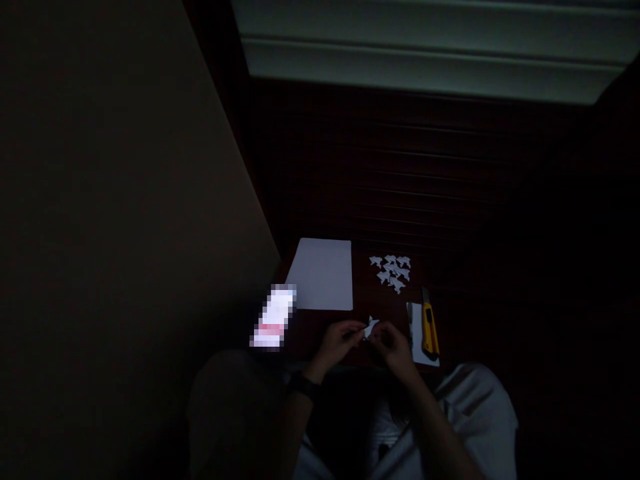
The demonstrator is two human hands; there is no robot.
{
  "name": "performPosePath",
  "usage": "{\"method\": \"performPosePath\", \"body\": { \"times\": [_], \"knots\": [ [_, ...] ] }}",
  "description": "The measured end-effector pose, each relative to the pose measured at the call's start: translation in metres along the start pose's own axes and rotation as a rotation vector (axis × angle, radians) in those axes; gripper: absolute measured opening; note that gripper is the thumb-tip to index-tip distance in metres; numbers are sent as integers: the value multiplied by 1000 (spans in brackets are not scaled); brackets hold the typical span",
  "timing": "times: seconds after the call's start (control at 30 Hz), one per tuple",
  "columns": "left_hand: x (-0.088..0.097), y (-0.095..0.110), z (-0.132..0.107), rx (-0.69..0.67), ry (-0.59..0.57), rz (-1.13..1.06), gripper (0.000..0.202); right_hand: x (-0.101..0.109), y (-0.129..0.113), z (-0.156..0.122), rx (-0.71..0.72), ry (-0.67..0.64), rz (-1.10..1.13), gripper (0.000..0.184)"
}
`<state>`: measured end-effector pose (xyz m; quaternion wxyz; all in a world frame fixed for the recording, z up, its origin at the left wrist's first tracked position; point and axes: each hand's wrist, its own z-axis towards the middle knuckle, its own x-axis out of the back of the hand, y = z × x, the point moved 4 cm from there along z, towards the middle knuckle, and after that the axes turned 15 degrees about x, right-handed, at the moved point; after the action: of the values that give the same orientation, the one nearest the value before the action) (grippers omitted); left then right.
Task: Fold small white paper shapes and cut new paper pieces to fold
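In dim light my left hand (339, 340) and my right hand (393, 345) meet over the near edge of a dark wooden table (380, 307). Both pinch one small white folded paper piece (371, 327), fingers closed on it from either side. A dark watch (303, 385) sits on my left wrist. Beyond the hands lies a cluster of several finished small white folded paper shapes (391, 271).
A blank white sheet (323, 273) lies at the table's left. A yellow utility knife (429, 325) rests on a narrow white paper strip (419, 337) right of my hands. A lit phone screen (274, 317) glows at the left edge. My knees show below.
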<state>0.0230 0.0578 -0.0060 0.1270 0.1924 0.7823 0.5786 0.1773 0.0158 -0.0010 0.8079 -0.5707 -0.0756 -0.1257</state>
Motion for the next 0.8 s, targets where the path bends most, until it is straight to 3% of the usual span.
{"method": "performPosePath", "body": {
  "times": [0.2, 0.6, 0.8],
  "knots": [
    [0, -1, 1, -2, -32, -9, 33, -3, -1, -2, 19, 11, -24, 9],
    [1, 0, -1, 16, 9, 3, 37, -2, -2, -1, -5, 66, -66, 19],
    [2, -3, 1, 43, -2, -66, 37, -4, -7, -1, -31, 31, 70, 25]
  ]
}}
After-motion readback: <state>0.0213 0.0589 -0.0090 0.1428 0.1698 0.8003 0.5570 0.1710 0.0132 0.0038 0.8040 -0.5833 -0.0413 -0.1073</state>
